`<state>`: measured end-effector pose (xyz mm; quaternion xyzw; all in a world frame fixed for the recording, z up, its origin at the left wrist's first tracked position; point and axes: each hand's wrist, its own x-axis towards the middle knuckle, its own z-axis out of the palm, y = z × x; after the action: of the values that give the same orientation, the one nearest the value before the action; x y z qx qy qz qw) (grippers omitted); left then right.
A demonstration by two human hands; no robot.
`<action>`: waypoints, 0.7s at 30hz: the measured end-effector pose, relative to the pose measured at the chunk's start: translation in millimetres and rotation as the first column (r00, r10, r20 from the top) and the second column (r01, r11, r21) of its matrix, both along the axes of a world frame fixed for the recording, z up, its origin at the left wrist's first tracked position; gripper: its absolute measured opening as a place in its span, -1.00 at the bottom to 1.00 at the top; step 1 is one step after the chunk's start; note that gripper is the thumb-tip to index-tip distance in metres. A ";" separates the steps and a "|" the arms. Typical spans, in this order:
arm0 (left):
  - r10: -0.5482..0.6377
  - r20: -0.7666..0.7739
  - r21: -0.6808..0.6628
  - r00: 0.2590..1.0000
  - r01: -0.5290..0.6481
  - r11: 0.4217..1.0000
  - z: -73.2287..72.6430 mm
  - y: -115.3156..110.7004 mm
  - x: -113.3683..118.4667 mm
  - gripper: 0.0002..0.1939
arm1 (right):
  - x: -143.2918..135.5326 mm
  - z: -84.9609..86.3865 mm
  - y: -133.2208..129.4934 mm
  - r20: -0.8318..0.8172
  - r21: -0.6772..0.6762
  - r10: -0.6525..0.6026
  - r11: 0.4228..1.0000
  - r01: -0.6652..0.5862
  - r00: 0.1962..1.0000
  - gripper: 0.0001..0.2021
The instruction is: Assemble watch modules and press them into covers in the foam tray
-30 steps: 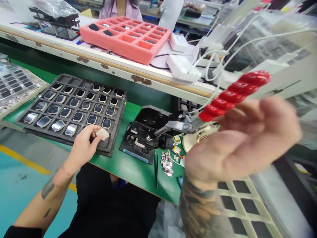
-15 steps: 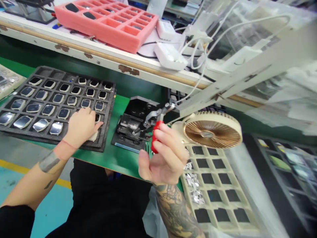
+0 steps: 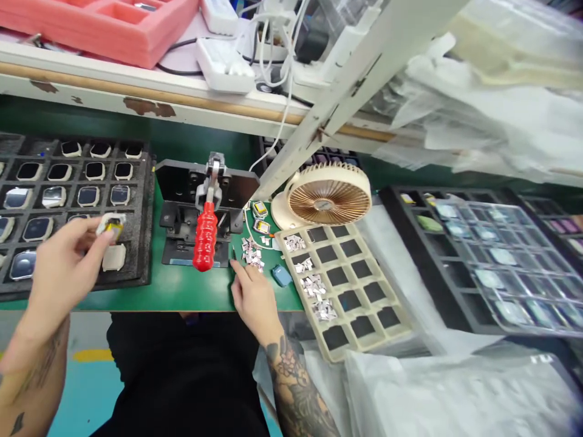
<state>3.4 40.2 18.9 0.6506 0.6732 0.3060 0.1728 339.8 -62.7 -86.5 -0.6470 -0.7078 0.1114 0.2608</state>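
- The desk (image 3: 200,297) bears everything at work; its green front edge is close, so small parts are best handled well inside it.
- The dark tray (image 3: 142,243), on the left, holds rows of watches; a level lift clears its pocket walls without knocking the neighbours.
- The pale tray (image 3: 404,325) lies at the right, some pockets heaped with small bits, others showing dark pads; sleeves and cuffs should pass clear of it.
- The press (image 3: 177,182) stands between the hands, so either wrist needs a path around it.
- The left hand (image 3: 66,261) pinches the case between thumb and fingers over the dark tray; a light hold on the rim should serve better than a squeeze.
- The right hand (image 3: 255,297) rests on the desk with its fingers bent at the tweezers (whether they grip, I cannot tell); a grasp partway along the shank would steady the tips.
- The red handle (image 3: 206,237) juts towards the person and is easily bumped.
- The case (image 3: 109,220) shows a yellow part inside, near the thumb, which deserves no pressure.
- The tweezers (image 3: 234,254) are mostly hidden; their tips call for care around the bits piled just beside.
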 end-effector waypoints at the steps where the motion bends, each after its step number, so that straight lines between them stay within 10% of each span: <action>1: -0.018 0.269 -0.056 0.963 0.034 0.998 -3.7 -12.0 7.2 -0.71 | 3.4 1.5 -1.7 -0.162 0.013 0.017 1.000 -0.015 0.987 -0.65; 4: -0.024 0.796 -0.211 0.605 0.315 0.925 -22.3 -44.1 42.1 -0.68 | 11.6 11.9 -6.4 -0.632 0.078 0.107 0.994 -0.074 0.767 -0.71; 8: 0.109 0.927 -0.278 0.358 0.461 0.843 -59.4 -59.5 86.6 -0.48 | 4.8 24.6 -7.6 -0.764 0.170 0.148 0.985 -0.026 0.629 -0.69; 15: 0.137 0.945 -0.276 0.296 0.506 0.817 -93.9 -64.9 108.2 -0.29 | -13.1 11.7 0.7 -0.448 0.185 -0.011 0.977 0.104 0.894 -0.83; 21: 0.120 0.947 -0.264 0.297 0.512 0.817 -94.4 -63.9 113.0 -0.37 | -23.3 1.6 -5.1 -0.542 0.213 -0.088 0.948 0.238 0.836 -0.87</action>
<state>116.4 -23.7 -75.5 0.3558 0.4094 0.4017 0.7378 316.5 -67.8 -84.9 -0.6082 -0.5596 0.1630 0.5389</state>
